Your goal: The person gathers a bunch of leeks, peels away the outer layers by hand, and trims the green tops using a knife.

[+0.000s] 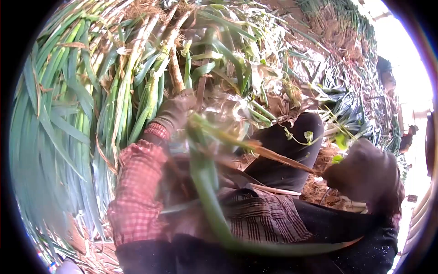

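Observation:
My left hand (pixel 175 112), in a greyish glove with a red knitted cuff, is closed around a green onion (pixel 175 71). Its stem rises above the fist, and a broad green leaf (pixel 204 176), blurred and close to the camera, hangs across my lap. On the right, my right hand (pixel 362 171), also gloved and smeared by motion, is closed at the end of a long withered leaf (pixel 285 158). That brown strip stretches taut from near the green leaf's bent top to my fingers. Where exactly it joins the onion is blurred.
A large heap of green onions (pixel 59 137) lies on the left, roots toward the top. Stripped leaves and scraps (pixel 269 82) cover the ground ahead. My bent knee (pixel 296 141) rises between the hands. More onion piles (pixel 340 27) stand farther back on the right.

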The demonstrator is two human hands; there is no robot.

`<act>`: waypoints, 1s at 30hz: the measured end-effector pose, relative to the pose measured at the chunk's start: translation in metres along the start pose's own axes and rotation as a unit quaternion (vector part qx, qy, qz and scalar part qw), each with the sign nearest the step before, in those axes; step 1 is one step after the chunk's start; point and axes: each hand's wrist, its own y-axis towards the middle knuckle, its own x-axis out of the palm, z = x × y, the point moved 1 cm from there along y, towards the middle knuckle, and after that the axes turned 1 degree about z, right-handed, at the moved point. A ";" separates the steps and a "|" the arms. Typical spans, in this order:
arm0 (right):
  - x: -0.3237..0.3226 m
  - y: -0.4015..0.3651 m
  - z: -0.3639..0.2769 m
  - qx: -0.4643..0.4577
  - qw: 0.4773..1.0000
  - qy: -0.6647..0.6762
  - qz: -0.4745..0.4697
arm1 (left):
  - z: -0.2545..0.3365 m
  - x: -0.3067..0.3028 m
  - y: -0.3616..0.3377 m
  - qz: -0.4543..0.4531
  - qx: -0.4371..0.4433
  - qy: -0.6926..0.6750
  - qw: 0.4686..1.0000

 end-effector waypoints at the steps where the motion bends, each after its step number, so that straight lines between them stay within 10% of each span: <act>1: 0.000 0.000 0.004 -0.010 1.000 -0.001 0.019 | -0.010 0.010 -0.004 0.109 0.095 -0.014 0.989; 5: -0.004 0.010 0.015 -0.119 0.988 0.001 0.094 | -0.007 0.010 0.002 0.004 0.041 0.054 0.998; 13: -0.055 0.081 -0.019 -0.307 0.929 -0.039 0.201 | -0.022 0.027 0.007 0.092 0.126 0.102 0.982; 19: -0.095 0.159 -0.056 -0.349 0.901 -0.079 0.244 | -0.016 0.025 -0.004 0.099 0.043 -0.040 0.993; 26: -0.077 0.275 -0.096 -0.325 0.901 -0.098 0.271 | -0.029 0.037 -0.013 0.177 0.146 -0.294 0.928; 30: 0.007 0.343 -0.125 -0.298 0.920 -0.076 0.243 | -0.024 0.048 -0.038 0.175 -0.017 -0.391 0.903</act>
